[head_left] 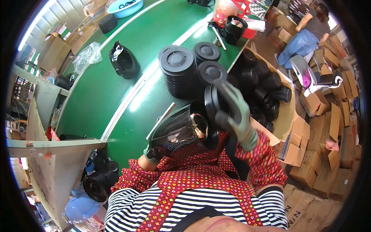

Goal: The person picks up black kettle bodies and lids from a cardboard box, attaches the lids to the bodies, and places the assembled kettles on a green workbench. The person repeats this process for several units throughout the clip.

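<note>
In front of my chest a glossy black jug-shaped body lies tilted on its side, its open end facing right. My left hand, in a greenish glove, grips it at its lower left; most of the fingers are hidden beneath it. At the open end, my gloved right hand holds a round black ribbed part, somewhat smeared by motion. Whether this part touches the jug-shaped body's rim I cannot tell. Just beyond stand stacks of round black discs with raised centres.
Another glossy black jug-shaped body stands on the green table, left of a pale metal strip. To the right, a large carton holds many black cups. A black container stands far right. Someone bends among cartons beyond.
</note>
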`<control>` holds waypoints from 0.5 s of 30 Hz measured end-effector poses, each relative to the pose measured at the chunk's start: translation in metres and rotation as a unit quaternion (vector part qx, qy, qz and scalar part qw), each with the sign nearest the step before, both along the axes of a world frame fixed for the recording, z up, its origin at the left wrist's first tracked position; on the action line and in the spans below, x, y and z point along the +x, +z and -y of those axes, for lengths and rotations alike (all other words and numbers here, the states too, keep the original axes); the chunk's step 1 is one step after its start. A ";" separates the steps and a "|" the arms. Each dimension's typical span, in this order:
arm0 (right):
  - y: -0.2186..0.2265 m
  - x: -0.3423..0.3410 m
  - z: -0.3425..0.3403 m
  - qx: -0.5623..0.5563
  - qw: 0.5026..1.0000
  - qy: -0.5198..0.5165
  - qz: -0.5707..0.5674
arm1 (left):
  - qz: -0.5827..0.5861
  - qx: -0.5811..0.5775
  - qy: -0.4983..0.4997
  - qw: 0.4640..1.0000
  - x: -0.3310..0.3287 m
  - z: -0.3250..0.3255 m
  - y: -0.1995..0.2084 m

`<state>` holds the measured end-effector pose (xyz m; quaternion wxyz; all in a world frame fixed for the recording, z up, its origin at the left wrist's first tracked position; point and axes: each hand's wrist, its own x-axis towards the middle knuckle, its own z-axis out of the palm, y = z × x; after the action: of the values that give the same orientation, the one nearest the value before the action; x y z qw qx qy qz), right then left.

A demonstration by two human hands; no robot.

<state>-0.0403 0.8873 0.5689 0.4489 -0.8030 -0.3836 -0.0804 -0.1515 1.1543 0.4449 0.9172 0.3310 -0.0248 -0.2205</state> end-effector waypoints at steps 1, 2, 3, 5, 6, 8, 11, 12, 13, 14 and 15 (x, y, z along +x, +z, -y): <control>0.006 -0.022 0.002 -0.002 1.000 -0.006 -0.017 | 0.002 -0.004 -0.017 1.000 0.001 0.005 -0.002; 0.010 -0.039 0.006 0.006 0.999 -0.009 -0.037 | 0.003 -0.008 -0.029 1.000 0.001 0.010 0.000; 0.011 -0.052 0.011 0.013 0.998 -0.013 -0.055 | 0.005 -0.011 -0.043 0.999 0.000 0.015 0.000; 0.010 -0.069 0.022 0.032 0.996 -0.026 -0.081 | 0.009 -0.018 -0.073 0.997 0.001 0.026 -0.001; 0.009 -0.076 0.028 0.042 0.994 -0.031 -0.094 | 0.010 -0.025 -0.089 0.996 0.001 0.032 -0.002; 0.004 -0.090 0.038 0.045 0.995 -0.039 -0.080 | 0.014 -0.034 -0.120 0.992 0.003 0.043 -0.004; 0.005 -0.100 0.053 0.039 0.997 -0.041 -0.055 | 0.050 -0.025 -0.165 0.985 0.007 0.056 0.005; 0.005 -0.103 0.058 0.038 0.998 -0.039 -0.044 | 0.108 -0.004 -0.173 0.979 0.008 0.058 0.016; 0.005 -0.106 0.061 0.036 0.998 -0.037 -0.033 | 0.111 -0.036 -0.193 0.974 0.009 0.060 0.011; 0.005 -0.108 0.064 0.048 0.999 -0.025 -0.003 | 0.114 -0.064 -0.213 0.968 0.009 0.062 0.007; 0.006 -0.109 0.065 0.056 0.998 -0.010 0.027 | 0.062 -0.148 -0.240 0.957 0.012 0.063 -0.012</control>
<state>-0.1495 0.8228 0.5747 0.4819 -0.7779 -0.3826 -0.1277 -0.1395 1.0913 0.4331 0.8724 0.1891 -0.1925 -0.4075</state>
